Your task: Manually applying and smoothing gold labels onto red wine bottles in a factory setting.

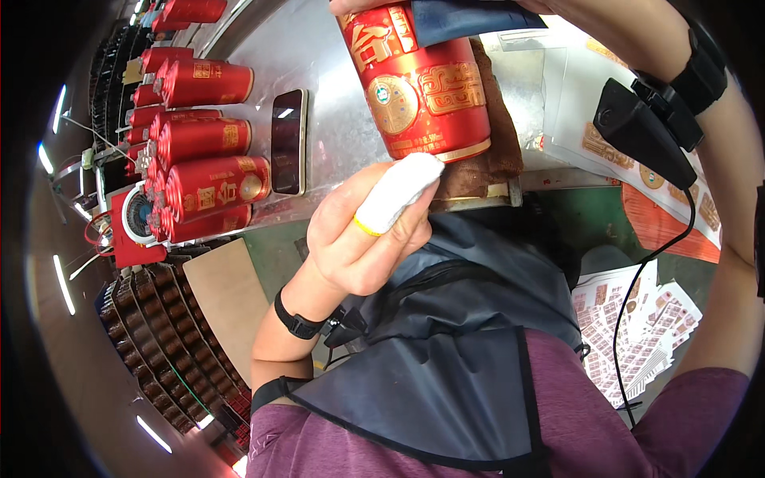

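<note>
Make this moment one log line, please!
Left hand: at base of red bottle | right hand: near blue sheet, mostly out of frame | bench: phone, red bottles

Wearing a purple shirt, a black-edged dark apron, black wrist straps (trailing a cable on the right) and a yellow-rimmed white finger cover.

the bottle is red (gold-patterned), the cloth dark blue.

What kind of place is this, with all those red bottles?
Probably a factory or workshop: lots of matching red bottles gathered on the table, piles of printed sheets, and a dark apron being worn.
</note>
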### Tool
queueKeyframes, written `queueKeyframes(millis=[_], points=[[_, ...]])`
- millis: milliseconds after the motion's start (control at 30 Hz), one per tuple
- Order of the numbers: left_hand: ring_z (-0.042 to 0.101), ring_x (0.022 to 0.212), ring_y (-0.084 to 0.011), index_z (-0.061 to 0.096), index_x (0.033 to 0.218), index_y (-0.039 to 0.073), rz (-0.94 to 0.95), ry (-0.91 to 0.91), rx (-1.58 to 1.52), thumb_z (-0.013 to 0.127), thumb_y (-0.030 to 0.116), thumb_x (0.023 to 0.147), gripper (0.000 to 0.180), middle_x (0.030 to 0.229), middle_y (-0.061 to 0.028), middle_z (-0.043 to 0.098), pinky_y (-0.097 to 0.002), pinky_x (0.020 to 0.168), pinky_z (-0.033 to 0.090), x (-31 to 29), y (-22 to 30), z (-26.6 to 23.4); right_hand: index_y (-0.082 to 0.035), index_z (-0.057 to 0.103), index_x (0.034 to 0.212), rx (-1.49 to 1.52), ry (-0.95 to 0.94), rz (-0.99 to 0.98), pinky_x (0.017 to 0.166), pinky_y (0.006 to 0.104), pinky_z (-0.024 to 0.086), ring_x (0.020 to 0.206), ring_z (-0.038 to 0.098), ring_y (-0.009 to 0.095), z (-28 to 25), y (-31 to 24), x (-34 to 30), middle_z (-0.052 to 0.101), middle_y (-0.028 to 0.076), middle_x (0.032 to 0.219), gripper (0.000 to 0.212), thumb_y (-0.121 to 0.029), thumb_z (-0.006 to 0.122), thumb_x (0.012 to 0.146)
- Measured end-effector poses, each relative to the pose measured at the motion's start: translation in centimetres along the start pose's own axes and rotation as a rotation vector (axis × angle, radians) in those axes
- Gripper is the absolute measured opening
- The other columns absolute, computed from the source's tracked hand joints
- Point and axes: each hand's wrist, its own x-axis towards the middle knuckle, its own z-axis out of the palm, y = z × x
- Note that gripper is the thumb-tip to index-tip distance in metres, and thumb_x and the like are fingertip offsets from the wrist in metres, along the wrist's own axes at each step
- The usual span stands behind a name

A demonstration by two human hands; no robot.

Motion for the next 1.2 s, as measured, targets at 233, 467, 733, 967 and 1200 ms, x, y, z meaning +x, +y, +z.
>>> queueKeyframes(millis=[233, 467, 733, 967, 1200], points=[[0.071, 0.097, -0.0281, 0.078, 0.100, -0.003, -0.065, -0.015, -0.031, 0.073, -0.007, 0.070, 0.031, 0.110, -0.0138, 0.075, -0.0351, 0.081, 0.063, -0.3, 0.2, -0.2, -0.013, 0.070, 0.109, -0.062, 0.163, 0.101, 0.059, 0.0257, 0.053, 0.072, 0.066, 0.008, 0.6, -2.9, -3.3, 0.073, 0.003, 0.092, 0.038, -0.038, 0.085, 0.084], [0.071, 0.096, -0.0271, 0.078, 0.098, -0.002, -0.029, 0.015, -0.025, 0.072, -0.008, 0.069, 0.030, 0.110, -0.0123, 0.075, -0.0338, 0.080, 0.063, -0.6, 0.1, 0.6, -0.008, 0.071, 0.113, 0.010, 0.097, 0.066, 0.066, 0.0282, 0.058, 0.080, 0.071, 0.013, 0.7, -1.1, -1.9, 0.075, 0.007, 0.099, 0.042, -0.029, 0.088, 0.081], [0.069, 0.103, -0.0265, 0.079, 0.105, 0.007, 0.004, 0.141, -0.194, 0.079, 0.003, 0.069, 0.037, 0.115, -0.0064, 0.074, -0.0353, 0.080, 0.061, 1.5, 1.2, 2.8, -0.004, 0.068, 0.127, -0.321, -0.021, -0.424, 0.092, 0.0275, 0.055, 0.103, 0.069, 0.015, -1.2, 1.9, -2.9, 0.071, 0.009, 0.118, 0.045, -0.036, 0.070, 0.095], [0.066, 0.115, -0.0317, 0.073, 0.113, 0.004, -0.022, 0.242, -0.234, 0.071, 0.017, 0.092, 0.026, 0.122, -0.0105, 0.068, -0.0421, 0.090, 0.061, -6.7, 3.1, -2.6, -0.002, 0.053, 0.141, 0.045, 0.186, 0.025, 0.101, 0.0364, 0.053, 0.114, 0.067, 0.021, 4.7, -0.6, -9.8, 0.066, 0.013, 0.131, 0.051, -0.031, 0.064, 0.100], [0.060, 0.098, -0.0360, 0.063, 0.130, 0.005, -0.478, 0.574, -0.415, 0.074, 0.037, 0.089, 0.053, 0.096, -0.0141, 0.058, -0.0437, 0.080, 0.054, -10.9, 4.5, -6.2, 0.007, 0.025, 0.159, -0.667, -0.177, -0.093, 0.119, 0.0446, 0.036, 0.143, 0.045, 0.031, 7.5, -0.2, -13.6, 0.041, 0.019, 0.157, 0.133, -0.052, 0.096, 0.064]])
